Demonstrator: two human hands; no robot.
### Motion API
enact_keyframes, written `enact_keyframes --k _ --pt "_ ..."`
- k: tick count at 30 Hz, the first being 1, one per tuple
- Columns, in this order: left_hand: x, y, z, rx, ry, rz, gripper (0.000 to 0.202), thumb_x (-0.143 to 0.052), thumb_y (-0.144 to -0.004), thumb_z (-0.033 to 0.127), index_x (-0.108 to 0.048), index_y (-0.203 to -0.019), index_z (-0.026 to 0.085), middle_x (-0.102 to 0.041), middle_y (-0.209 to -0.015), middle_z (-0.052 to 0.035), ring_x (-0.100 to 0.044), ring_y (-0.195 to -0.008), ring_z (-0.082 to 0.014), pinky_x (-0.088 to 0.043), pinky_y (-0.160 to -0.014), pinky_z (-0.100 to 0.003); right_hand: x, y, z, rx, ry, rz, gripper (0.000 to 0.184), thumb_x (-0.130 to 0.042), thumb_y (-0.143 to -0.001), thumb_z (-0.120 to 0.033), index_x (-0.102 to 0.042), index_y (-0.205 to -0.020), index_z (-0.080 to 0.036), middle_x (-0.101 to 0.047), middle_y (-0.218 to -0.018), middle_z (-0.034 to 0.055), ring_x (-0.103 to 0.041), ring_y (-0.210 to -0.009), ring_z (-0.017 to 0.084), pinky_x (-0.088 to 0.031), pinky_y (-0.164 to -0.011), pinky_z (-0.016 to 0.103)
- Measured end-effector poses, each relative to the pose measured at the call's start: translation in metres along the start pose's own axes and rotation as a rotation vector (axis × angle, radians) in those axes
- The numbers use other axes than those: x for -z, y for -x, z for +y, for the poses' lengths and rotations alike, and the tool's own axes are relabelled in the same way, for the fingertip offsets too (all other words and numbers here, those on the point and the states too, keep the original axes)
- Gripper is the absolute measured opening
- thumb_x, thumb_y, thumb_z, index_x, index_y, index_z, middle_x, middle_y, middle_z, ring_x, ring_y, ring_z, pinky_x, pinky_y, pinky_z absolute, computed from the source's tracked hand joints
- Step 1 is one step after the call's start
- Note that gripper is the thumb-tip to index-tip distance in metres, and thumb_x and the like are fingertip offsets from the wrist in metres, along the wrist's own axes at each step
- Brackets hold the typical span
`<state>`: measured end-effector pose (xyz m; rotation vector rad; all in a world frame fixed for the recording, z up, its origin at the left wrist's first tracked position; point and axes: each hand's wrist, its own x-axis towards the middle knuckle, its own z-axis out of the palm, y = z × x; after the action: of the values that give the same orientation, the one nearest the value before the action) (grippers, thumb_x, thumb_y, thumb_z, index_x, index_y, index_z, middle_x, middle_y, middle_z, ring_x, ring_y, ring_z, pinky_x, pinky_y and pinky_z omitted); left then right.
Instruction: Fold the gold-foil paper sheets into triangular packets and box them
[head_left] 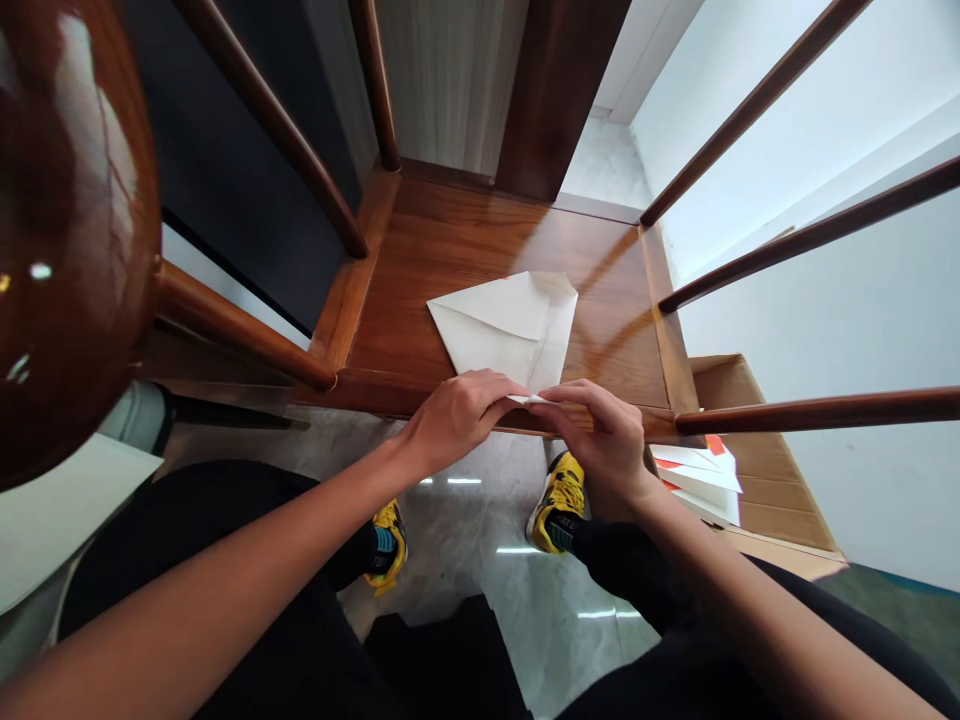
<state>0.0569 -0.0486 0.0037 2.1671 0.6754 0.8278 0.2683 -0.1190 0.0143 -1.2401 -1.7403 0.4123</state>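
Observation:
A sheet of white paper folded into a point (506, 330) lies on a varnished wooden seat (600, 300), with a diagonal crease across it. Its narrow end reaches the near edge of the seat. My left hand (457, 420) comes in from the left and holds that end between fingers and thumb. My right hand (596, 435) presses in from the right, its fingers meeting the same tip. Together the hands hide the paper's very point.
Thin wooden rails (817, 235) stand around the seat, and a glossy wooden post top (67, 230) bulges at the left. An open cardboard box (772, 470) at the right holds white and red paper (697, 475). Yellow sneakers (559, 505) rest on the marble floor (480, 570) below.

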Motion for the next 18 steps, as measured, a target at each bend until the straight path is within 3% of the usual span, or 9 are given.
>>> enact_keyframes --k 5,9,14,18 --pt "0.006 -0.014 0.008 0.255 0.11 0.141 0.014 -0.067 -0.102 0.032 -0.076 -0.098 0.022 -0.08 -0.088 0.0022 -0.072 -0.077 -0.0128 -0.052 -0.075 -0.024 0.003 -0.025 0.003 -0.236 -0.186 -0.01 0.016 -0.086 -0.085 -0.026 -0.078 -0.099 -0.026 -0.079 -0.091 -0.0009 -0.074 -0.082 0.016 -0.06 -0.079 0.031" --pt "0.011 -0.021 0.01 0.321 0.196 0.214 0.012 -0.07 -0.098 0.032 -0.076 -0.104 0.023 -0.076 -0.08 0.004 -0.068 -0.07 -0.011 -0.051 -0.071 -0.023 0.003 -0.035 0.006 -0.36 -0.289 0.052 0.008 -0.086 -0.085 -0.028 -0.081 -0.09 -0.026 -0.079 -0.082 -0.0015 -0.072 -0.073 0.015 -0.058 -0.068 0.029" --pt "0.02 -0.028 0.012 0.296 0.376 0.242 0.012 -0.067 -0.093 0.016 -0.076 -0.1 0.021 -0.08 -0.097 -0.0004 -0.074 -0.09 -0.0144 -0.054 -0.079 -0.025 0.01 -0.044 0.003 -0.34 -0.348 0.054 0.006 -0.082 -0.087 -0.025 -0.084 -0.082 -0.028 -0.081 -0.09 -0.0003 -0.072 -0.081 0.015 -0.057 -0.072 0.029" --pt "0.023 -0.029 0.016 0.304 0.357 0.265 0.017 -0.064 -0.093 0.014 -0.08 -0.093 0.021 -0.081 -0.093 -0.0008 -0.074 -0.089 -0.0161 -0.055 -0.082 -0.028 0.019 -0.049 -0.003 -0.31 -0.346 0.009 0.006 -0.08 -0.089 -0.026 -0.085 -0.086 -0.027 -0.081 -0.096 0.0024 -0.074 -0.09 0.018 -0.058 -0.08 0.032"
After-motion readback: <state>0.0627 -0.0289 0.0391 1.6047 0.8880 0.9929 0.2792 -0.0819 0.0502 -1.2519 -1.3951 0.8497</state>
